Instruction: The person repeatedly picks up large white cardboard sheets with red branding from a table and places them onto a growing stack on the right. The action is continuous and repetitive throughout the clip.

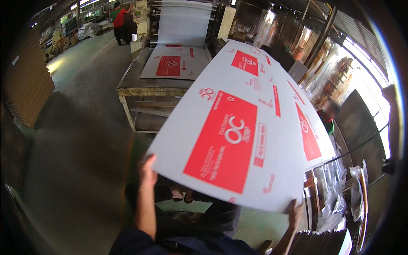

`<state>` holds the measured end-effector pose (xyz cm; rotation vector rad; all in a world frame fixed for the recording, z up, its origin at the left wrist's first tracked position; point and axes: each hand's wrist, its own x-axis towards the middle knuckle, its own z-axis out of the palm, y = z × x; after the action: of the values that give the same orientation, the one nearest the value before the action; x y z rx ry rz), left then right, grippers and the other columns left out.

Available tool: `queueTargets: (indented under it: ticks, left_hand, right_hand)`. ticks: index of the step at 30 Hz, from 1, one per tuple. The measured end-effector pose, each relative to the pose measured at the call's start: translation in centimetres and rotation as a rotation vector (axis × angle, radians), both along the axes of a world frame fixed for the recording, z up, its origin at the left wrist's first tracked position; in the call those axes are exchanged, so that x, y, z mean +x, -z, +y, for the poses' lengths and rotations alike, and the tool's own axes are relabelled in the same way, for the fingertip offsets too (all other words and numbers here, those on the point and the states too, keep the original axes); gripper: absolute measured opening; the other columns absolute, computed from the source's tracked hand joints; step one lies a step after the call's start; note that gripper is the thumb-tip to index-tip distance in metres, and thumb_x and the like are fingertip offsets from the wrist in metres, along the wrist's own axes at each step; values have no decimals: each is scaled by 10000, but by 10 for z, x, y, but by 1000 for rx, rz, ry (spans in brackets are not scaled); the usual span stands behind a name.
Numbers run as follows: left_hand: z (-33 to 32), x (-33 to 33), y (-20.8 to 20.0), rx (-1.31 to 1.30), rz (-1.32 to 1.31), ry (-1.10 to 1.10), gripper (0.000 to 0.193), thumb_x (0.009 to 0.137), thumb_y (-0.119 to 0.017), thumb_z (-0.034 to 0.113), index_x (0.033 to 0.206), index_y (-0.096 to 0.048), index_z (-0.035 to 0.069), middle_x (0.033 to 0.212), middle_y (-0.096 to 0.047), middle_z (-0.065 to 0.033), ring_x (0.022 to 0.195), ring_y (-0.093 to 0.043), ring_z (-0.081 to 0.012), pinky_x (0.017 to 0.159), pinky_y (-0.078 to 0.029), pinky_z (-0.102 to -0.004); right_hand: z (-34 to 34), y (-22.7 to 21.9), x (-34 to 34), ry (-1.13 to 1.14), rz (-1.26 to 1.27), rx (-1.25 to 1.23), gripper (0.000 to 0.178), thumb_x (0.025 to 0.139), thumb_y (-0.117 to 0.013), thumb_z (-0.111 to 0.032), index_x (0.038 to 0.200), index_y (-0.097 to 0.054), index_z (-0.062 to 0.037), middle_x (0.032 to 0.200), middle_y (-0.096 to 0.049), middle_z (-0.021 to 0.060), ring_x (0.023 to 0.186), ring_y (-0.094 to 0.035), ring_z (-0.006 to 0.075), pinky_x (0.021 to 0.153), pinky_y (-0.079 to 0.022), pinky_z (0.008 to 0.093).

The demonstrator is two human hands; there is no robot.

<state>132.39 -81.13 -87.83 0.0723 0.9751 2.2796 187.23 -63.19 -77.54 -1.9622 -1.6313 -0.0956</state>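
A large white printed sheet (276, 148) with red blocks stretches from close in front of me toward the far right. My left hand (148, 171) is closed on its near left corner, thumb on top. At the near right corner, my right hand (294, 212) grips the edge, its fingers partly hidden. Another printed panel (312, 140) shows along the sheet's right side; whether it is a separate sheet I cannot tell. Beyond, a similar printed sheet (168, 66) lies on a worn table (146, 91) below a machine's roller opening.
Translucent film (182, 21) hangs in the machine ahead. A tall stack of brown cardboard (29, 80) stands left. One person (119, 21) is at the far left; another (329, 117) is beyond the sheet at right. Stacked sheets (321, 243) and plastic wrap (331, 195) lie at the lower right.
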Motion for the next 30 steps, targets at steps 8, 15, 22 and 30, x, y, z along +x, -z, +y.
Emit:
queueTargets:
  ticks: [8,15,22,30]
  left_hand:
    - [-126,-13,72,-117,94,-454,422,818,-618,184,1209,-486,96,1169,-523,-90,1087,-507,-243,897,-439,-387]
    - [-162,-15,149,-156,-157,-785,377,894,-490,337,1208,-440,134,1169,-490,-73,1087,-493,-272,913,-430,-437]
    - [-226,-6,191,-735,-86,-733,383,943,-359,355,1154,-485,61,1154,-512,-82,1080,-501,-240,912,-433,-391]
    - [-292,42,191,-69,-218,-767,449,904,-393,461,1117,-499,81,1175,-503,-46,1115,-452,-233,964,-334,-433]
  right_hand:
    - [-76,64,-48,-128,202,-44,342,871,-592,-337,819,-494,-13,611,-509,172,598,-516,342,528,-397,422]
    - [1,66,-116,-674,608,-242,263,914,-557,-203,1027,-529,32,740,-538,34,634,-464,94,542,-385,273]
    - [6,138,-137,-715,360,-331,356,964,-427,-290,1009,-576,31,745,-594,214,681,-601,268,632,-456,372]
    - [-50,160,-81,-542,430,-476,376,962,-401,-293,867,-559,34,717,-584,195,647,-562,268,619,-445,379]
